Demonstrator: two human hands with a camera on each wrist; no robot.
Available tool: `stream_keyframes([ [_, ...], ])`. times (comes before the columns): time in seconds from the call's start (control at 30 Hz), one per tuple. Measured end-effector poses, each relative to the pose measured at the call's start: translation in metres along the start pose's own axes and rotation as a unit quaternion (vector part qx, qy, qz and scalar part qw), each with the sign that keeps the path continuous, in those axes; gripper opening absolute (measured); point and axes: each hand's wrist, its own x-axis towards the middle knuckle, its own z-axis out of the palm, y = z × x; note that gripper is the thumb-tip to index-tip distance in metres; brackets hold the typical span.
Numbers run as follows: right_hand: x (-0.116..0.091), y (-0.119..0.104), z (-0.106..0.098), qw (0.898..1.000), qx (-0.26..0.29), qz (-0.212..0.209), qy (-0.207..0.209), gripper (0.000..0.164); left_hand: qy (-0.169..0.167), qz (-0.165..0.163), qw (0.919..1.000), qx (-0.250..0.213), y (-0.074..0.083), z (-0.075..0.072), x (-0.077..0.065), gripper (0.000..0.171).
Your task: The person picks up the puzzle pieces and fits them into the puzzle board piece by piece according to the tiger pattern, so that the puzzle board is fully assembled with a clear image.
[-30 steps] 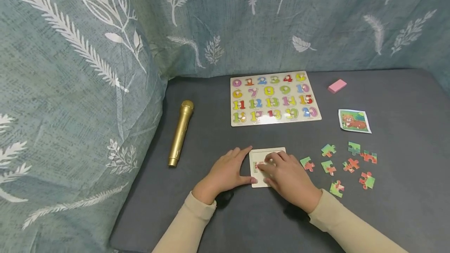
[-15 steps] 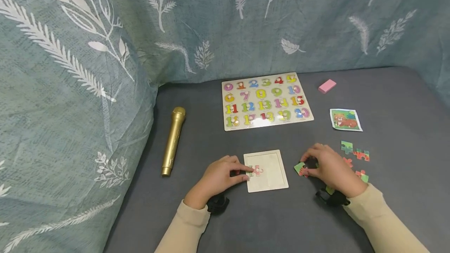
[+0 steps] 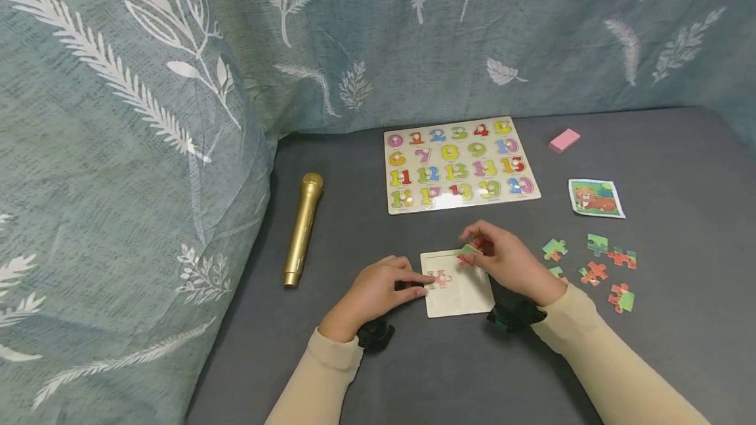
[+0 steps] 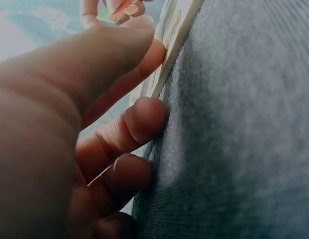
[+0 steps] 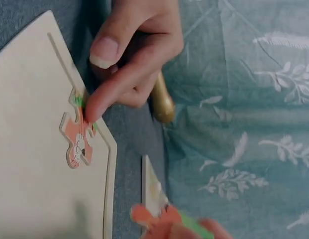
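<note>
A square wooden puzzle tray [image 3: 466, 297] lies before me, with an orange-and-green jigsaw piece [image 5: 77, 134] inside it at its left edge. My left hand [image 3: 378, 290] rests at that side, its index finger pressing on this piece and its thumb beside the tray's edge. Over the upper right of the tray, my right hand [image 3: 514, 261] pinches a green-and-orange jigsaw piece [image 3: 470, 250] between thumb and fingers. That held piece [image 5: 166, 216] also shows low in the right wrist view, partly covered by fingertips.
Several loose jigsaw pieces [image 3: 593, 273] are spread right of the tray, some partly behind my right hand. Above them lie a picture card [image 3: 596, 199] and a pink block [image 3: 564, 140]. A number board [image 3: 463, 166] lies behind the tray; a gold microphone [image 3: 304, 231] is at left.
My right hand went from the tray to the loose pieces, took hold of a jigsaw piece and carried it left over the tray. My left hand stayed at the tray's left edge, its index finger now on the piece.
</note>
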Motion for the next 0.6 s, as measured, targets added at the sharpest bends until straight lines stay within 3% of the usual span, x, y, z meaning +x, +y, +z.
stream_keyframes([
  [0.2, -0.018, 0.000, 0.000, 0.998, -0.019, 0.048, 0.046, 0.014, -0.010, 0.009, 0.9999, -0.005, 0.002, 0.002, 0.006, 0.027],
  [0.4, -0.030, 0.004, 0.007, 0.998, -0.021, 0.029, 0.047, 0.017, 0.002, 0.012, 0.9999, -0.008, 0.001, -0.002, 0.006, 0.026],
  [0.5, -0.033, 0.005, 0.013, 0.997, -0.037, 0.039, 0.053, 0.008, 0.004, 0.011, 0.9999, -0.009, 0.000, -0.002, 0.005, 0.025],
  [0.6, -0.035, 0.005, 0.018, 0.996, -0.068, 0.043, 0.049, 0.011, 0.003, 0.005, 0.9999, -0.009, -0.001, -0.001, 0.001, 0.025],
])
